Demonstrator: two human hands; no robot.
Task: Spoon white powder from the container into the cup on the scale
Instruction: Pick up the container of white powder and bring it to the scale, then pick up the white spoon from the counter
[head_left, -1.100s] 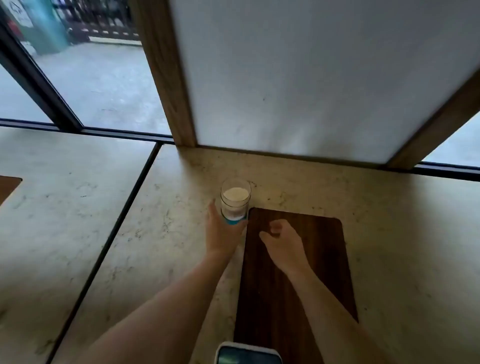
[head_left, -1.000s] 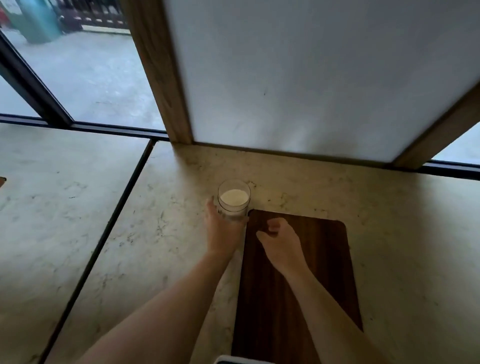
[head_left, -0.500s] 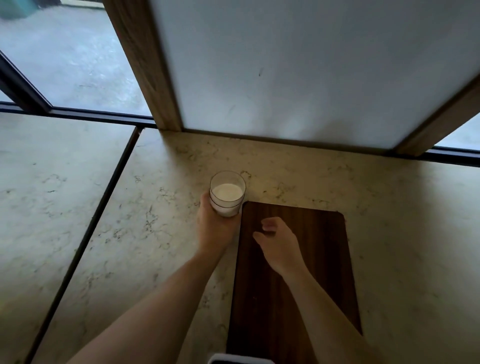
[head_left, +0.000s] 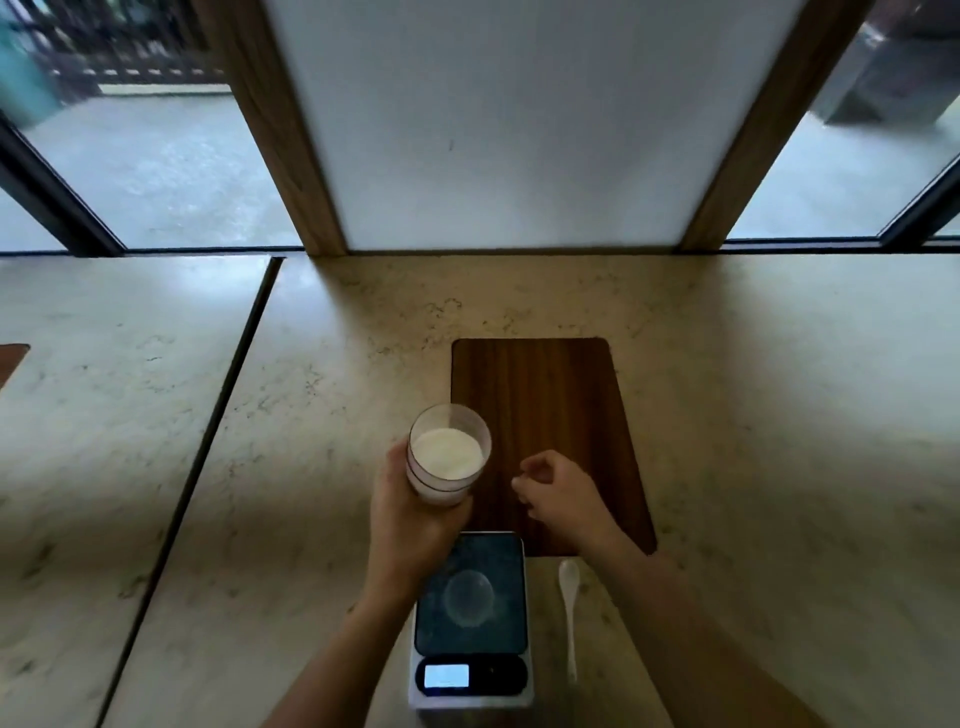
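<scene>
My left hand (head_left: 410, 525) grips a clear cup (head_left: 449, 454) holding white powder, lifted just beyond the far edge of the scale. The digital scale (head_left: 470, 618) lies near me with a dark glass platform and a lit display; its platform bears nothing. A white plastic spoon (head_left: 569, 608) rests on the counter just right of the scale. My right hand (head_left: 558, 491) hovers over the dark wooden board (head_left: 550, 395), fingers loosely curled with nothing in them. No separate powder container is in view.
The marble counter (head_left: 322, 415) runs to a white panel with wooden posts (head_left: 291, 156) and windows at the back. A dark seam (head_left: 218, 405) splits the counter on the left. A corner of another wooden board (head_left: 11, 358) shows at the far left.
My left hand has lifted the cup of powder off the counter and drawn it nearer to me. The view tilted down, bringing the scale and spoon into sight.
</scene>
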